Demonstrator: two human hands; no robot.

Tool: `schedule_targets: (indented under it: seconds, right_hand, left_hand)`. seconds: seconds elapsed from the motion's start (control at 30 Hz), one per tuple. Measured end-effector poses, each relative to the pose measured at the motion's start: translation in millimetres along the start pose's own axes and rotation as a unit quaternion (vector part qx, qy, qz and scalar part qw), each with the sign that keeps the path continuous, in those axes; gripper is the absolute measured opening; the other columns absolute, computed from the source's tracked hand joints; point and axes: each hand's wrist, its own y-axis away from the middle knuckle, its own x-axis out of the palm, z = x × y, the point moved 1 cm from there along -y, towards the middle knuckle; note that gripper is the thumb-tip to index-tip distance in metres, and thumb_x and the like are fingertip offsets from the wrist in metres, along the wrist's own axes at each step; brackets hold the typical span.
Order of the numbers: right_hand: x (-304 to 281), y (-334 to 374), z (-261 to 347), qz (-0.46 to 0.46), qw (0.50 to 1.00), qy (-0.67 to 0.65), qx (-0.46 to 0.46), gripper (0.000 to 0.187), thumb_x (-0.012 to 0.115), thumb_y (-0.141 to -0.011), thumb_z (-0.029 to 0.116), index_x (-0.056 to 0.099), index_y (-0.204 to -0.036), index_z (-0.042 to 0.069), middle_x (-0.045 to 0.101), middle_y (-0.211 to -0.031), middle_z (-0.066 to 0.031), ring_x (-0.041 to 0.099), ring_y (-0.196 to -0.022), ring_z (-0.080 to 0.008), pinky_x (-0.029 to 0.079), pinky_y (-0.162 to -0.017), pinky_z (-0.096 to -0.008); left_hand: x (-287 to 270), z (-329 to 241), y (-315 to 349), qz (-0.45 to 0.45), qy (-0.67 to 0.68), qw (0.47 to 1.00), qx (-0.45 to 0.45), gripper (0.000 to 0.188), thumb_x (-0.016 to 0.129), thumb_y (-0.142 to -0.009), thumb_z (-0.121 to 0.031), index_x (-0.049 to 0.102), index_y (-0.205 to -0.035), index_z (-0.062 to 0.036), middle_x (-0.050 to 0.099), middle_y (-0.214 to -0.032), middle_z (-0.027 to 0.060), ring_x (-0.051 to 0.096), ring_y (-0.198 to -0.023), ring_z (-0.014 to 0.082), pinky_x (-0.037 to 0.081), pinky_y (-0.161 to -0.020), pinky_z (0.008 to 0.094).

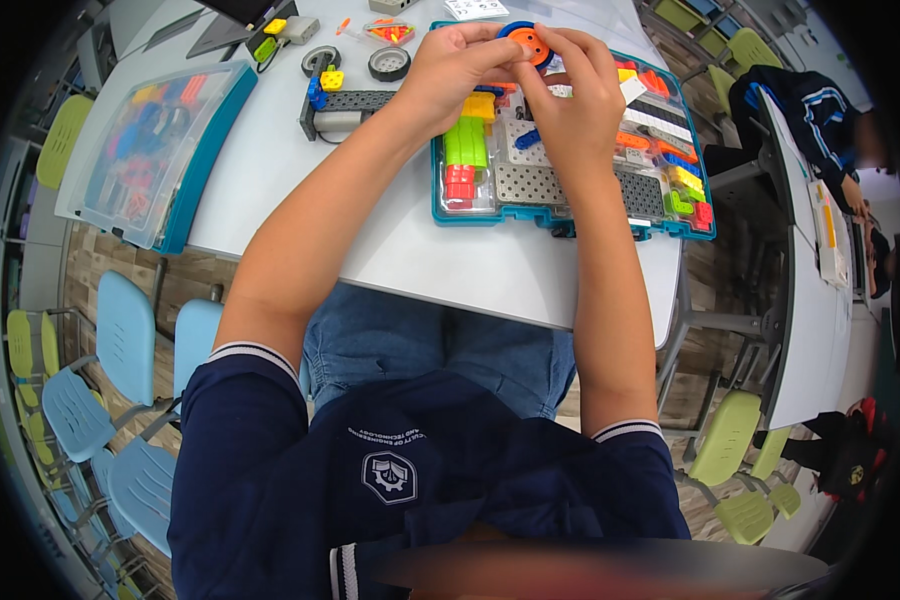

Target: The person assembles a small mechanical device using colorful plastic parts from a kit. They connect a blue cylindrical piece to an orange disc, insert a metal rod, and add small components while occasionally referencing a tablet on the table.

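Above the far part of a teal parts case [550, 216], both hands hold a small wheel [530, 45] with an orange hub and a blue rim. My left hand [450, 75] pinches its left side, and my right hand [580, 90] has fingers on its right edge. Sorted in the case lie green blocks [466, 143], red blocks [460, 182], perforated grey plates [530, 184] and several coloured pieces. Left of the case sits a partly built model [355, 100] of grey beams with blue and yellow parts. A black tyre wheel [389, 64] lies beside it.
A closed clear-lidded box [155, 150] of coloured parts stands at the table's left. Farther back are a small clear bag [388, 33] of orange pieces and a grey block with a cable [300, 30]. Blue chairs [125, 325] stand left; another person [810, 130] is at a table right.
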Motion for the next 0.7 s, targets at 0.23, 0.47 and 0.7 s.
schedule_targets:
  seconds: [0.23,0.47,0.7]
  right_hand:
    - [-0.4,-0.4,-1.0,-0.001,1.0,0.013,-0.004,0.031,0.079,-0.077,0.008,0.071,-0.106,0.005,0.064,-0.108,-0.0088,0.068,-0.087,-0.018,0.061,-0.066,-0.0263]
    - [0.2,0.1,-2.3,-0.009,1.0,0.02,-0.013,0.032,0.079,-0.076,0.008,0.071,-0.107,0.005,0.064,-0.107,-0.0084,0.067,-0.087,-0.0174,0.06,-0.066,-0.0259]
    - [-0.4,-0.1,-0.4,-0.009,0.999,-0.028,0.017,0.03,0.078,-0.076,0.011,0.071,-0.105,0.004,0.062,-0.105,-0.0082,0.062,-0.089,-0.021,0.058,-0.066,-0.0281]
  left_hand:
    - [-2.1,1.7,-2.1,0.0,0.001,1.0,-0.006,0.028,0.073,-0.084,-0.015,0.066,-0.102,0.0046,0.071,-0.094,0.0123,0.071,-0.084,0.0189,0.055,-0.081,0.0281]
    - [-2.9,2.7,-2.7,0.0,0.002,1.0,-0.004,0.027,0.072,-0.084,-0.015,0.066,-0.101,0.0041,0.071,-0.095,0.0125,0.071,-0.084,0.0193,0.055,-0.08,0.0275]
    - [-2.4,0.4,-1.9,0.003,0.006,1.0,-0.001,0.027,0.072,-0.084,-0.016,0.067,-0.101,0.0035,0.071,-0.093,0.0121,0.071,-0.084,0.0187,0.055,-0.08,0.0275]
